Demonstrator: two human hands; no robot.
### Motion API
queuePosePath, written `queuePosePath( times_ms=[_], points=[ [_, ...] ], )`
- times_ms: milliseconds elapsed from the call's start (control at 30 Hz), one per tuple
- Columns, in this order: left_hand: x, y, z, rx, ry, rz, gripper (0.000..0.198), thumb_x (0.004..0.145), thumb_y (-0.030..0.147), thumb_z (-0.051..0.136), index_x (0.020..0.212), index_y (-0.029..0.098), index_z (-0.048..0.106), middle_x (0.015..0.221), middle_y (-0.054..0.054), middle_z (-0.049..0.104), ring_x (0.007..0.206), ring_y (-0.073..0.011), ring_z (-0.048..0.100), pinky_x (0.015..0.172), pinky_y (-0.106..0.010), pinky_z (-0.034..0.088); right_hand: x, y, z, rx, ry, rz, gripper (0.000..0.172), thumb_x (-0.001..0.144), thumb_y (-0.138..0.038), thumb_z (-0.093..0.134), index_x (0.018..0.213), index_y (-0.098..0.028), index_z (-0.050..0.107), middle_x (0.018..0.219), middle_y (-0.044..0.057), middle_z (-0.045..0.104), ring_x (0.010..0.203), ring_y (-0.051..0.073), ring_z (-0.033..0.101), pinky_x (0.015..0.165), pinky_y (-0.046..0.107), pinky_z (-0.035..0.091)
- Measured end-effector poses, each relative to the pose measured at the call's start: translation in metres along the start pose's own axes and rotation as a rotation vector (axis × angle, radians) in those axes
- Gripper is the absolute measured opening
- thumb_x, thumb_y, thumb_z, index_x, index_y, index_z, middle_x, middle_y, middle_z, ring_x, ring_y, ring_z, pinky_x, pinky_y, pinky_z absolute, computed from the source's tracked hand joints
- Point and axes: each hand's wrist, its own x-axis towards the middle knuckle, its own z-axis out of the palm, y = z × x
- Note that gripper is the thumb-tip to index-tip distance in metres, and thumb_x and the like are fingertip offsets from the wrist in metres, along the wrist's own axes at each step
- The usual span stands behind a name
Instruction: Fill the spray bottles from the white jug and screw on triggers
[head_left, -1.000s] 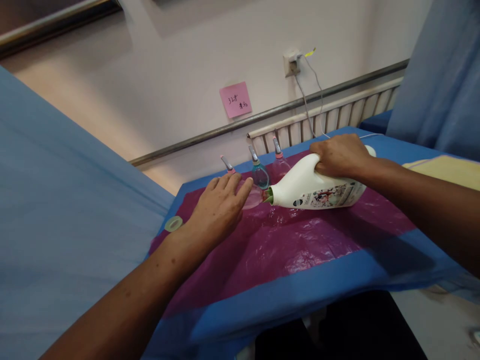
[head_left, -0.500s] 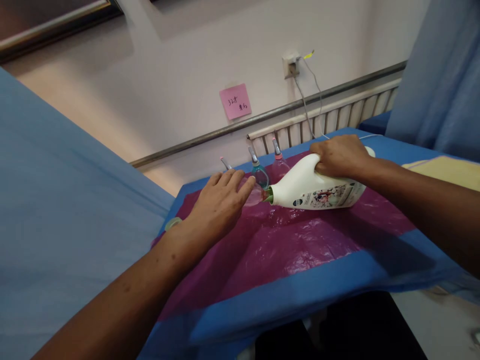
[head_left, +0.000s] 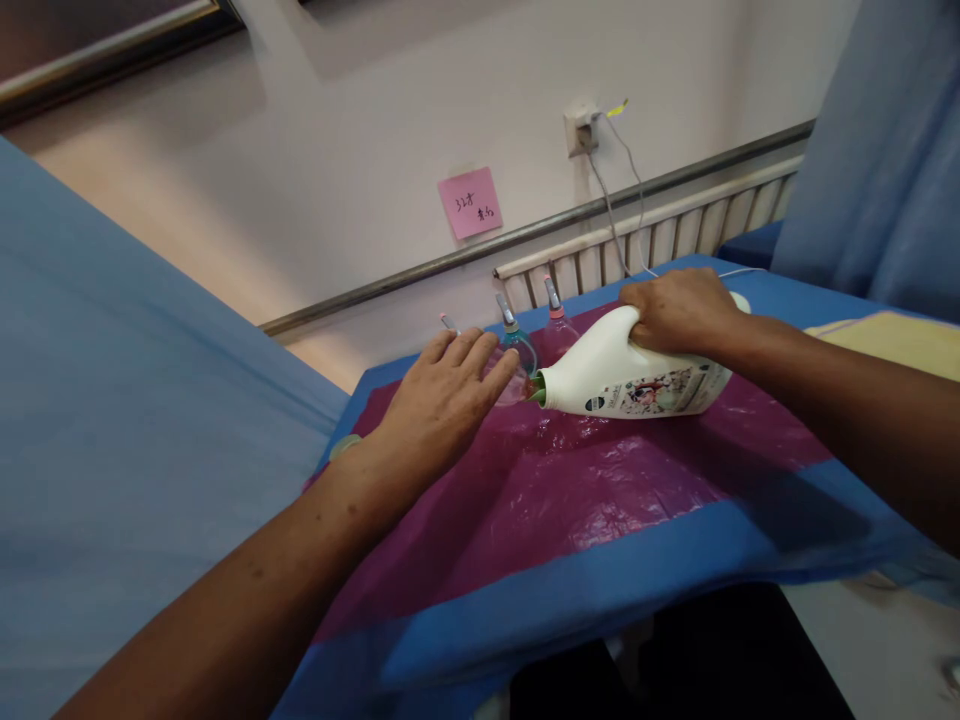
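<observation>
My right hand [head_left: 679, 310] is wrapped round the handle of a large white jug [head_left: 630, 380] with a printed label. The jug lies tipped on its side, its green-rimmed mouth facing left. At that mouth is a clear pinkish bottle [head_left: 514, 388], tilted towards the jug and partly covered by my left hand [head_left: 450, 390]. The left thumb lies over the bottle and the fingers bend across it, their undersides hidden. Just behind stand a teal clear bottle [head_left: 520, 350] and a pink clear bottle [head_left: 561, 333], both with metal levers on top.
Shiny purple plastic sheeting [head_left: 585, 490] covers much of the blue-draped table [head_left: 570, 590]. A small pale green round item [head_left: 345, 446] sits beside my left forearm. Yellow cloth [head_left: 892, 340] lies at right. Blue curtains hang on both sides; a socket with cords [head_left: 583, 133] is on the wall.
My left hand and the pinkish bottle have shifted slightly to the right. The right hand and the jug stay almost where they were.
</observation>
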Motion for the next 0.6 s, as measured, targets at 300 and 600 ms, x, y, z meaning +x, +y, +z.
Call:
queuePosePath(
  times_ms=[300, 600],
  points=[
    [0.007, 0.000, -0.007, -0.083, 0.018, -0.007, 0.062, 0.102, 0.002, 0.058, 0.159, 0.028, 0.057, 0.167, -0.013, 0.059, 0.163, -0.0348, 0.049, 0.140, -0.056, 0.032, -0.002, -0.001, -0.003, -0.058, -0.009, 0.031, 0.033, 0.098, -0.041, 0.057, 0.112, -0.021, 0.078, 0.099, 0.017, 0.080, 0.077, 0.024, 0.056, 0.070, 0.038, 0.023],
    [0.013, 0.003, -0.010, -0.099, 0.030, 0.030, 0.059, 0.103, 0.003, 0.059, 0.157, 0.027, 0.059, 0.169, -0.013, 0.057, 0.168, -0.0365, 0.044, 0.141, -0.062, 0.030, 0.001, 0.003, 0.002, -0.051, 0.007, 0.035, 0.035, 0.097, -0.045, 0.058, 0.117, -0.029, 0.082, 0.096, 0.012, 0.081, 0.086, 0.030, 0.068, 0.072, 0.037, 0.032]
  ],
)
